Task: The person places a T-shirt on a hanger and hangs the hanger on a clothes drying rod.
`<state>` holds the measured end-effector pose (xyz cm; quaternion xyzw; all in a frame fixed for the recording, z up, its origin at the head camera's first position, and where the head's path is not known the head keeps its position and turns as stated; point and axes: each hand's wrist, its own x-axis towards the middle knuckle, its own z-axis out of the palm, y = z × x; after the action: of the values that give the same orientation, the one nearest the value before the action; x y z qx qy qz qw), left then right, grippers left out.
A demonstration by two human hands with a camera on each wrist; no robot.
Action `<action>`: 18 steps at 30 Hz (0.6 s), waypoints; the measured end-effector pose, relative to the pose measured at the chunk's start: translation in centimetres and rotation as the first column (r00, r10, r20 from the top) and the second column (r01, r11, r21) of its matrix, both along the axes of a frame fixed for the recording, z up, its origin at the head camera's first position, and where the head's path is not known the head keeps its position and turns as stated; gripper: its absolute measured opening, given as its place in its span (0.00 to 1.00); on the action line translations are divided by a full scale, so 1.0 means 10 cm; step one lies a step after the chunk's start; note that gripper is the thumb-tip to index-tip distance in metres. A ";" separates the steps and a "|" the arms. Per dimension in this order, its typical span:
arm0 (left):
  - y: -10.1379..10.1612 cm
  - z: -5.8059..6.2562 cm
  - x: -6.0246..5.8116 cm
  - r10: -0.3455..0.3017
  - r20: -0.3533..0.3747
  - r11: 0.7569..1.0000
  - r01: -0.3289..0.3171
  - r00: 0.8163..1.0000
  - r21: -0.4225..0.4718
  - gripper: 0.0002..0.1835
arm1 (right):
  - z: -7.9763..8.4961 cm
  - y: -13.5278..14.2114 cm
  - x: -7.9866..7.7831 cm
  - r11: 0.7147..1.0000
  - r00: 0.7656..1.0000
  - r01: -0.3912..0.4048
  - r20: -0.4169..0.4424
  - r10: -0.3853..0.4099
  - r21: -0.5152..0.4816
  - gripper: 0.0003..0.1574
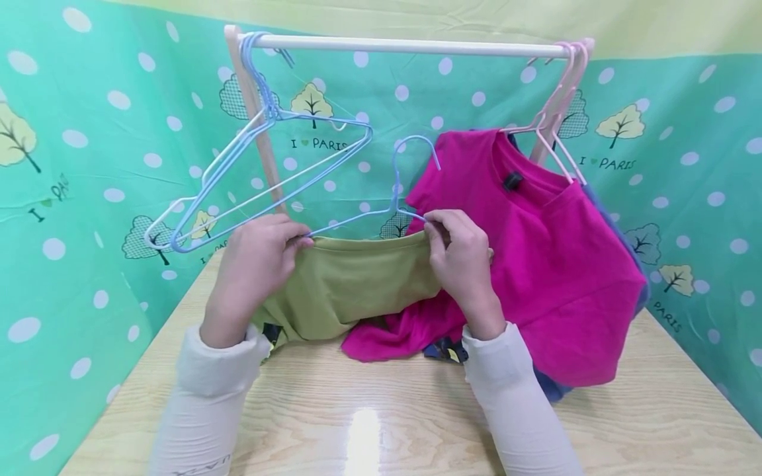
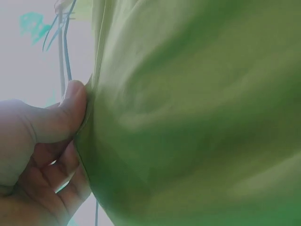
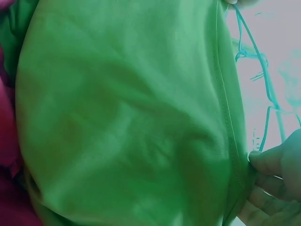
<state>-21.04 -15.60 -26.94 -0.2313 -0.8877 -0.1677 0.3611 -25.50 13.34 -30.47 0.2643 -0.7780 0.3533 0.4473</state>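
An olive-green garment (image 1: 363,274) is stretched by its stitched top edge between both hands in the head view. My left hand (image 1: 253,268) pinches one end of that edge. At the other end, the thumb and fingers of my right hand (image 1: 464,258) pinch the cloth. A light-blue wire hanger (image 1: 395,178) stands up between the hands, its hook pointing up and free of the rail. The hanger's arms reach the fingers of both hands, and its lower part is hidden behind the cloth. Green cloth (image 2: 197,103) fills most of the left wrist view.
A rail (image 1: 405,45) on wooden posts spans the back. Blue and white hangers (image 1: 238,168) hang at its left end. To the right, a magenta shirt (image 1: 553,264) hangs on pink hangers (image 1: 544,119), its cloth reaching the wooden table (image 1: 333,423) near the green garment.
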 end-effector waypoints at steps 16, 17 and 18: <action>0.07 -0.02 0.02 0.069 -0.043 0.998 -0.069 0.997 -0.001 0.06 | 0.06 -0.18 0.15 0.982 0.992 -0.126 -0.020 0.125 -0.141 0.06; 0.08 -0.02 0.02 0.071 -0.040 0.997 -0.071 0.997 -0.003 0.06 | 0.05 -0.20 0.15 0.979 0.987 -0.154 0.020 0.158 -0.134 0.06; 0.08 -0.02 0.02 0.072 -0.039 0.997 -0.072 0.997 -0.004 0.06 | 0.04 -0.21 0.15 0.975 0.980 -0.180 0.063 0.190 -0.128 0.06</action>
<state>-20.80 -14.79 -27.15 -0.2031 -0.8888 -0.1478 0.3833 -24.00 11.20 -30.10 0.2944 -0.7433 0.4498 0.3981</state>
